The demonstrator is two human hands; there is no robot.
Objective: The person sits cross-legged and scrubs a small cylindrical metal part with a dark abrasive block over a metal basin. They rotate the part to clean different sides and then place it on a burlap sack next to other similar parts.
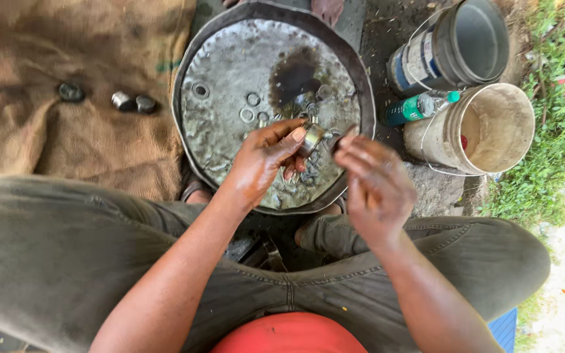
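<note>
both hands meet above the round metal pan (230,150): left hand (263,163) pinches a small shiny metal ring (311,137) in its fingertips, right hand (374,180) just beside it, fingers curled, its grip hidden.

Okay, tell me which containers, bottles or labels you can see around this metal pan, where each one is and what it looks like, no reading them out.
Grey bucket: upper right, lying tilted, round, blue-and-white label band on its side.
Cream bucket: right of the pan, beside the grey one, round, stained, no label visible.
Green bottle: lying between pan and buckets, white label, teal cap.
No signs or screens.
</note>
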